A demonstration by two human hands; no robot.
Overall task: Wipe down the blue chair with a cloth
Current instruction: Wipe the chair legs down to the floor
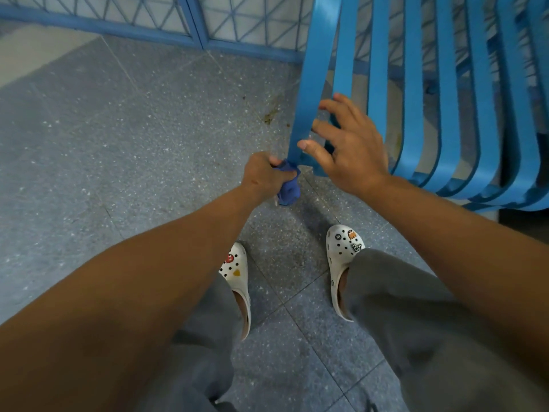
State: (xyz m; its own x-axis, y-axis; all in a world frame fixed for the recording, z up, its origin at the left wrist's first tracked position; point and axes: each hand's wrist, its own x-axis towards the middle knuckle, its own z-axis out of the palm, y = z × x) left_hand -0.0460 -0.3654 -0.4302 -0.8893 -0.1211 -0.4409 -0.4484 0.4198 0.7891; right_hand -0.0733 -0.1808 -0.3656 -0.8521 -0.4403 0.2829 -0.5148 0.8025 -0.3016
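The blue chair (pixel 445 84), made of curved metal slats, fills the upper right of the head view. My left hand (pixel 264 176) grips a bunched dark blue cloth (pixel 288 188) and holds it against the bottom of the chair's leftmost slat (pixel 312 84). My right hand (pixel 350 144) hovers just right of that slat with its fingers spread and straight, the fingertips at or near the slat's edge. Part of the cloth is hidden inside my left fist.
A blue metal grille fence (pixel 148 22) runs along the back. The floor (pixel 118 144) is grey speckled tile with a brownish stain (pixel 271 114) left of the chair. My feet in white clogs (pixel 237 281) stand below the hands.
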